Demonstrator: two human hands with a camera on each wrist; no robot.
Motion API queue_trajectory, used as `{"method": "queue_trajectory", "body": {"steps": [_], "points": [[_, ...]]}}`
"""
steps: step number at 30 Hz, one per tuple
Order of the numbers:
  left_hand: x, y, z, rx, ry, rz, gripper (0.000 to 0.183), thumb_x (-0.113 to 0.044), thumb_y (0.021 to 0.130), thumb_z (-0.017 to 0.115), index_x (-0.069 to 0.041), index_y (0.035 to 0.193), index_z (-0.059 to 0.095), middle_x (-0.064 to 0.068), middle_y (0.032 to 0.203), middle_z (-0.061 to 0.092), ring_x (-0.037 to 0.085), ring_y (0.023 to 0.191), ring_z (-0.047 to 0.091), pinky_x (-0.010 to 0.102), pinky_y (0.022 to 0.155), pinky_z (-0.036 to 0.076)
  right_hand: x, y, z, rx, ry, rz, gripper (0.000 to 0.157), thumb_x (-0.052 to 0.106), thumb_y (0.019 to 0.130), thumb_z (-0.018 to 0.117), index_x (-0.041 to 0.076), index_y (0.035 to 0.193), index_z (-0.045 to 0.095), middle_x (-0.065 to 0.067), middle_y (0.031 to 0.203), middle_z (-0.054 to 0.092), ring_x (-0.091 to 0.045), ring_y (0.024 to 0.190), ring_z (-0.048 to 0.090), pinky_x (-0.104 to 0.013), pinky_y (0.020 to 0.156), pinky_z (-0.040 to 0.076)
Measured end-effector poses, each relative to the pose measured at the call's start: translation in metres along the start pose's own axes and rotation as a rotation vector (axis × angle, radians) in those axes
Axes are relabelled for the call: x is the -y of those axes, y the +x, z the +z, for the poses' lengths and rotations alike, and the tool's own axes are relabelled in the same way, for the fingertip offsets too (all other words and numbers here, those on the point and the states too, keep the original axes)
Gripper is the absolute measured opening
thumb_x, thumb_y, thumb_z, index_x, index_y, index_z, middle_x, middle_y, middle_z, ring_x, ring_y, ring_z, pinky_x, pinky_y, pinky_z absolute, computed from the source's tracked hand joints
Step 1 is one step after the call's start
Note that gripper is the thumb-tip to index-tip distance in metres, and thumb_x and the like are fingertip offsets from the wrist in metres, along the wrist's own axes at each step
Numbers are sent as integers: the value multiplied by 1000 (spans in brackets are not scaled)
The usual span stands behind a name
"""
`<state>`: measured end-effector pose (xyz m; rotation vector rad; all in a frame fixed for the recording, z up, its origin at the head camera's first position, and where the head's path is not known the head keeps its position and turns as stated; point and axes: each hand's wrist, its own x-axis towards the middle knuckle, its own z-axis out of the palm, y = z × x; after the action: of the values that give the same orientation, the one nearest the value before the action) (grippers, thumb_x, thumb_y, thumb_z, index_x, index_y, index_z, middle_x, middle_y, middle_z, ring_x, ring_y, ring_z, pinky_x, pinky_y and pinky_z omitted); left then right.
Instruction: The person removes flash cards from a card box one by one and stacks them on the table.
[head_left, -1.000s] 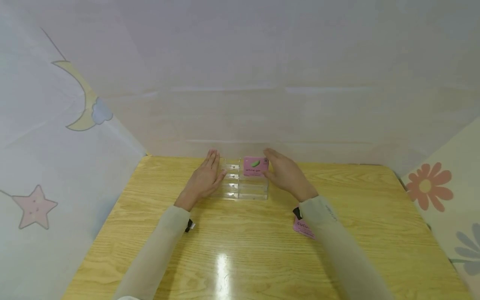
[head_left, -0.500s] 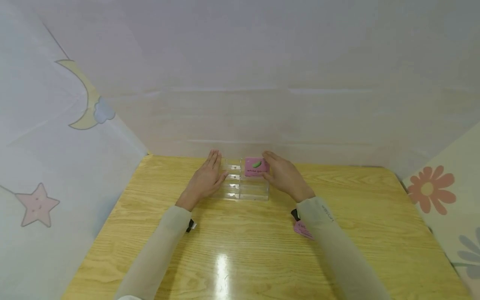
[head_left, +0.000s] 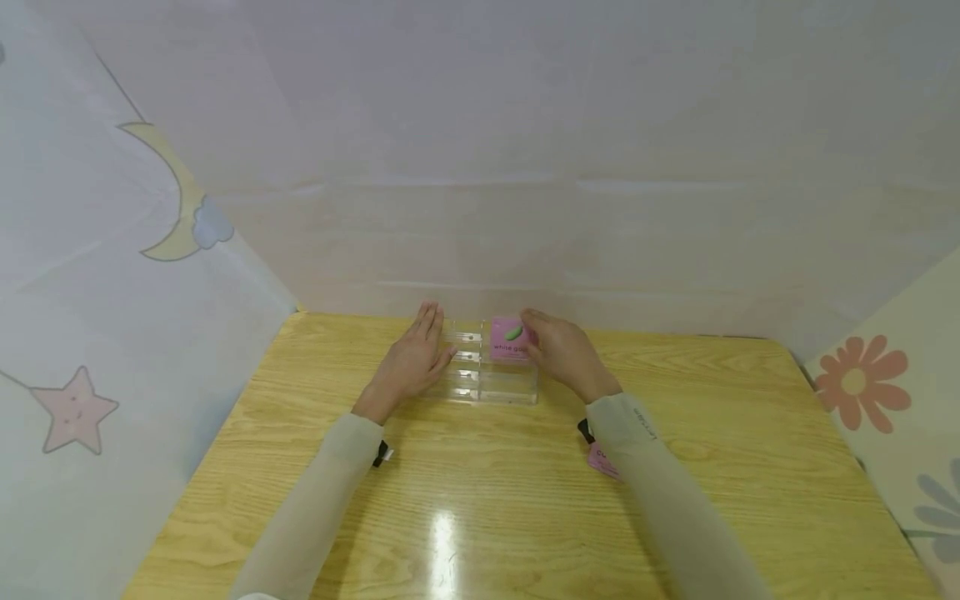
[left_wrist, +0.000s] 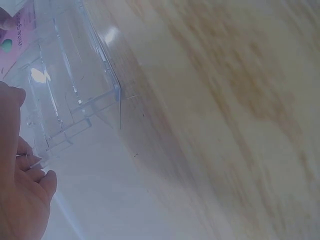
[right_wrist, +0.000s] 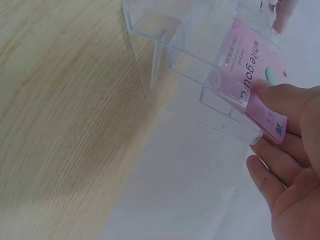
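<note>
A clear plastic tiered card stand (head_left: 508, 386) sits at the table's far edge, by the white backdrop. A pink card (head_left: 510, 340) printed "white gourd", with a green gourd picture, stands in one of its upper tiers. My right hand (head_left: 566, 352) pinches the card's right edge; in the right wrist view the thumb lies on the pink card (right_wrist: 248, 70)'s face and fingers are behind it. My left hand (head_left: 407, 360) holds the stand's left end; the left wrist view shows its fingertips at the stand's back corner and its thumb in front.
Another pink card (head_left: 603, 461) lies on the wooden table (head_left: 480, 483), partly hidden under the right forearm. A pale backdrop (head_left: 480, 242) rises directly behind the stand, and printed sheets with a moon, star and flowers flank both sides.
The right hand has shifted slightly left and down, its fingers closing in on the card's right edge. The card has moved slightly with it. The left hand has hardly moved.
</note>
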<state>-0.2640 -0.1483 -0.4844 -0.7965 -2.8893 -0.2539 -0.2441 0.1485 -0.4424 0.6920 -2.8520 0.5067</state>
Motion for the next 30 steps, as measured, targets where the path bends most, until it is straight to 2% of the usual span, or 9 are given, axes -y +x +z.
{"method": "queue_trajectory", "body": {"steps": [7, 13, 17, 20, 26, 30], "points": [[-1, 0, -1, -4, 5, -1, 78, -47, 114, 37, 9, 164, 16, 27, 174, 17, 36, 166, 9, 48, 135, 23, 0, 2, 2, -22, 8, 22, 59, 19, 94, 80, 1, 146, 59, -17, 152, 60, -37, 134, 64, -49, 114, 54], [-1, 0, 0, -11, 13, 3, 78, -47, 113, 39, 8, 164, 16, 27, 174, 18, 35, 166, 9, 47, 134, 23, -1, 3, 5, -56, 8, -6, 56, 19, 92, 82, 1, 142, 63, -16, 148, 64, -36, 127, 69, -47, 108, 58], [-1, 0, 0, -18, 14, 4, 78, -46, 113, 41, 8, 164, 17, 27, 173, 19, 36, 165, 11, 48, 134, 26, -1, 4, 6, -87, 55, -14, 54, 16, 90, 83, 2, 139, 66, -17, 127, 76, -32, 104, 78, -44, 95, 65], [0, 0, 1, -20, 16, 7, 78, -45, 113, 42, 9, 164, 18, 28, 173, 19, 37, 165, 12, 49, 133, 27, -2, 5, 6, -102, 58, -9, 52, 15, 89, 84, 4, 137, 67, -15, 110, 80, -27, 90, 78, -41, 84, 67], [-1, 2, 2, -32, 28, 13, 77, -43, 112, 45, 10, 163, 19, 28, 172, 21, 39, 165, 15, 50, 133, 29, -5, 6, 5, -121, 26, 0, 49, 17, 91, 82, 6, 137, 68, -14, 109, 81, -26, 88, 78, -41, 83, 67], [-2, 1, 2, -28, 18, 6, 78, -42, 112, 46, 9, 163, 18, 28, 172, 21, 39, 165, 15, 49, 133, 28, -7, 6, 0, -145, 52, 1, 41, 15, 95, 78, 6, 134, 70, -15, 108, 81, -22, 79, 74, -40, 75, 65]]}}
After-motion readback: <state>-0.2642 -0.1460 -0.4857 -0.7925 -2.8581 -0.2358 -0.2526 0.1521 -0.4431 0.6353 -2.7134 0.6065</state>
